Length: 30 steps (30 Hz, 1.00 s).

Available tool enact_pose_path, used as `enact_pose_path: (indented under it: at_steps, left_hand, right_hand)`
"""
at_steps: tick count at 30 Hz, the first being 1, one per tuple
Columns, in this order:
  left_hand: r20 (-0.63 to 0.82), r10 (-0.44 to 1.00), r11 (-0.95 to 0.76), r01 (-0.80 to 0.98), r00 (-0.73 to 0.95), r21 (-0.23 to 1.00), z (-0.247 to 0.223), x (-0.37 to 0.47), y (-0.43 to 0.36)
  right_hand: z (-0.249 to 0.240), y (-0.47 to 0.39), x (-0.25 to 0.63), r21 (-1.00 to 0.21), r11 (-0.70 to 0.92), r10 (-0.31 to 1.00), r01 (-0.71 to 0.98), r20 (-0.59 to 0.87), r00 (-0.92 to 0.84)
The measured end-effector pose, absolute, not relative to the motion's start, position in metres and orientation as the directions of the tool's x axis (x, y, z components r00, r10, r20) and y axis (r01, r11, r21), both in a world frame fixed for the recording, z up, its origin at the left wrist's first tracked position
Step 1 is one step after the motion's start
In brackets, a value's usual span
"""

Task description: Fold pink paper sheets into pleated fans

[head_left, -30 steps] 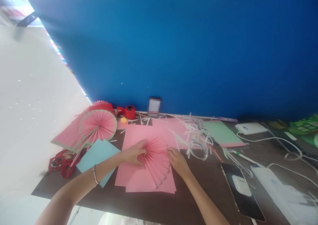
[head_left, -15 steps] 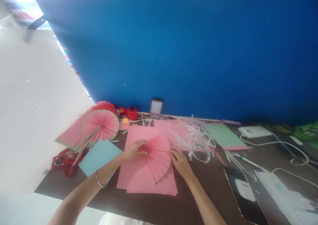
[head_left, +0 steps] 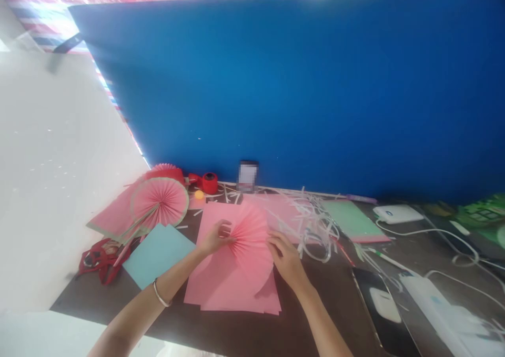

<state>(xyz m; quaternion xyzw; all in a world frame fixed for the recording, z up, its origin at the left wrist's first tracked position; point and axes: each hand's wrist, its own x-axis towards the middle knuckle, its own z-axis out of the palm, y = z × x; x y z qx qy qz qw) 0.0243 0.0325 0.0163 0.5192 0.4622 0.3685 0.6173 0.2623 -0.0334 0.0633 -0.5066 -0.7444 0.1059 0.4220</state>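
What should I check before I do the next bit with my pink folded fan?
1. Left hand at the fan's gathered end: ok.
2. Right hand at the outer edge of the pink folded fan: ok. Whether it is pinching firmly: cannot tell.
3. Folds spread out: ok.
4. Fan opened into a full circle, like the green-edged round fan: not ok.
5. Pink sheets underneath lined up neatly: not ok, corners stick out.
6. Folds stuck together at the gathered end: cannot tell, the fingers cover it.

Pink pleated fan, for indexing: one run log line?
left hand: holds pleated fan, gathered side | right hand: at outer edge | pink sheets: beneath
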Motion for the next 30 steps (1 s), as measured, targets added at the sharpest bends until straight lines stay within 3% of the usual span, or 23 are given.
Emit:
enact_pose_path:
  at_steps: [8,16,22,25,30]
  left_hand:
    - [-0.281,0.861,0.352,-0.097,0.423,0.931,0.027,0.015,0.028]
    - [-0.264,0.941,0.309,-0.225,0.209,0.924,0.030,0.017,0.026]
    - [-0.280,0.959,0.229,-0.488,-0.033,0.842,0.028,0.022,0.034]
    - [-0.307,0.950,0.227,-0.564,-0.051,0.794,0.026,0.025,0.039]
    - [-0.294,0.955,0.218,-0.611,-0.025,0.761,0.030,0.033,0.041]
  right_hand:
    - [0.074,-0.035,0.257,-0.626,0.465,0.846,0.626,0.522,-0.106]
    - [0.073,-0.042,0.241,-0.790,0.329,0.916,0.516,0.400,0.027]
    - [0.067,-0.059,0.223,-0.706,0.437,0.899,0.557,0.358,-0.251]
    - [0.066,-0.071,0.210,-0.704,0.446,0.894,0.553,0.315,-0.319]
    - [0.068,-0.082,0.195,-0.802,0.374,0.892,0.466,0.173,-0.418]
